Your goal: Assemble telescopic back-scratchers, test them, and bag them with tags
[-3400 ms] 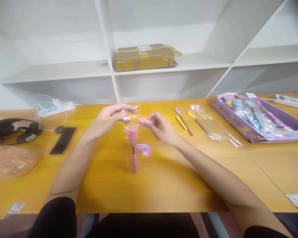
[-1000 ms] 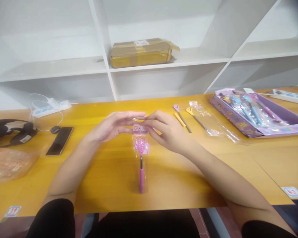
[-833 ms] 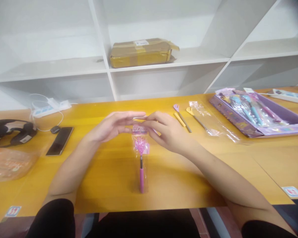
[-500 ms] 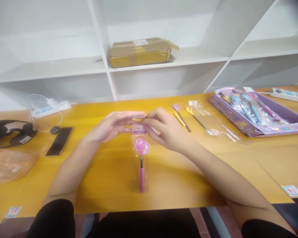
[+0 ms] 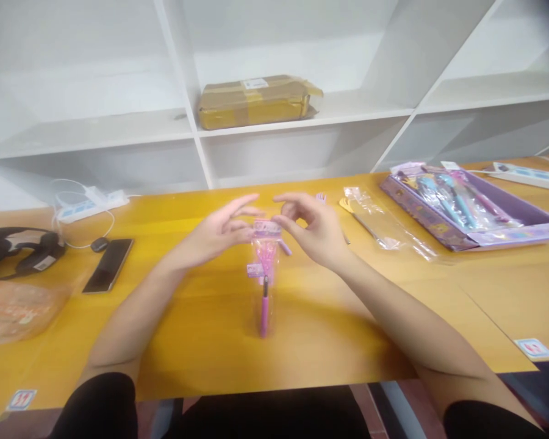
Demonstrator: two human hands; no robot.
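A pink-handled stick [image 5: 264, 314] lies in a clear plastic package in the middle of the table, its pink header card [image 5: 267, 229] at the far end. My left hand [image 5: 226, 225] is at the card's left edge, fingers apart, with the thumb near or touching it. On the other side, my right hand [image 5: 313, 225] is curved open, its thumb by the card's upper right corner. A small purple piece [image 5: 284, 247] lies right of the package. Behind my right hand a purple claw [image 5: 321, 198] shows in part; a yellow claw stick [image 5: 363, 222] lies farther right.
At the right, a purple box [image 5: 448, 231] holds several packaged sticks, beside a clear wrapper [image 5: 393, 228]. A phone [image 5: 108, 265], power strip [image 5: 91, 206], black object [image 5: 22, 250] and orange bag [image 5: 18, 311] are at the left. A taped carton [image 5: 256, 103] sits on the shelf.
My hands have moved apart, and the thin item that was between their fingertips is no longer seen there. The package now sits slightly farther up and right, with its small tag turned to the left.
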